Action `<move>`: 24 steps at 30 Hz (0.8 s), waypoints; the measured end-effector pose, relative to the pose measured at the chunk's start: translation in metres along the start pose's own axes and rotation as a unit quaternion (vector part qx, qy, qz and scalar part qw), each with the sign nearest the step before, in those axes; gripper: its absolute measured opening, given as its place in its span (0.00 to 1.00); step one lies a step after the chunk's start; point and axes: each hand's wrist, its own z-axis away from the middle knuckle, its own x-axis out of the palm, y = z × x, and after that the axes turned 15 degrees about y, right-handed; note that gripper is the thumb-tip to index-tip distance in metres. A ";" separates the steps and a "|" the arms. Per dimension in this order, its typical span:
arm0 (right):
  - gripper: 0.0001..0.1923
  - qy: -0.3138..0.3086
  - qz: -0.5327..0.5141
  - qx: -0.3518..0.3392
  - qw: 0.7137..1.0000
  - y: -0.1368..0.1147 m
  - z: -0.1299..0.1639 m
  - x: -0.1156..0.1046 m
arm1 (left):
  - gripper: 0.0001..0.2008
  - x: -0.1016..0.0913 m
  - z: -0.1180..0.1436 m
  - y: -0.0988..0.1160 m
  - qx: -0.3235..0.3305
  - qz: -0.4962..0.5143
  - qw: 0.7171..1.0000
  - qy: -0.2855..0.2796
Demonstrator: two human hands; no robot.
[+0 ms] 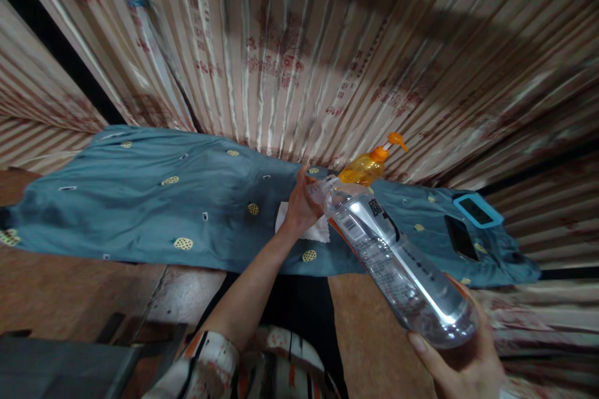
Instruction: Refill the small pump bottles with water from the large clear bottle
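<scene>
We see the right hand (468, 365) low at the right edge, its grip wrapped under and around the base of a clear plastic bottle (393, 259), with a thumb lying along the lower side. The bottle is held off the surface, tilted so that its neck points up and away toward the middle of the view, and its printed label with a barcode faces us. At the neck we find the left hand (302, 202), reaching forward on a bare forearm, its fingers closed about the bottle's mouth; whether a cap sits under them we cannot tell. Just beneath that hand a white tissue (316, 230) lies flat on a blue-grey cloth (154, 199) dotted with small yellow rounds, which is spread lengthwise over a brown counter (75, 287). Right behind the bottle's neck stands an orange pump bottle (367, 165), its nozzle turned to the right. Farther right on the same cloth lie two phones side by side, a dark phone (461, 238) and a phone in a light blue case (477, 210), both well apart from the hands. Behind everything hangs a striped, shiny curtain (290, 50) with reddish printed marks. At the bottom edge we glimpse a patterned sleeve (206, 361) of the left arm.
</scene>
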 end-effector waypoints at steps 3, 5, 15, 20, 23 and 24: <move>0.56 0.002 -0.011 0.018 1.000 0.000 0.001 0.001 | 0.54 0.000 0.000 -0.001 -0.003 -0.005 1.000 0.003; 0.56 0.004 -0.020 0.018 1.000 0.001 0.000 0.000 | 0.52 0.000 0.001 -0.001 0.001 -0.003 1.000 0.002; 0.60 -0.002 -0.002 0.003 1.000 -0.002 0.002 0.001 | 0.51 -0.001 0.000 -0.001 0.008 0.004 1.000 0.000; 0.58 0.039 0.007 0.001 0.999 -0.022 0.009 0.011 | 0.51 -0.001 0.000 -0.001 0.007 0.012 1.000 0.005; 0.60 0.019 -0.005 0.017 1.000 -0.015 0.007 0.007 | 0.50 0.000 0.001 -0.003 0.005 0.009 1.000 0.005; 0.60 0.013 -0.007 0.019 1.000 -0.011 0.005 0.005 | 0.51 0.000 0.001 -0.003 0.006 0.007 1.000 0.005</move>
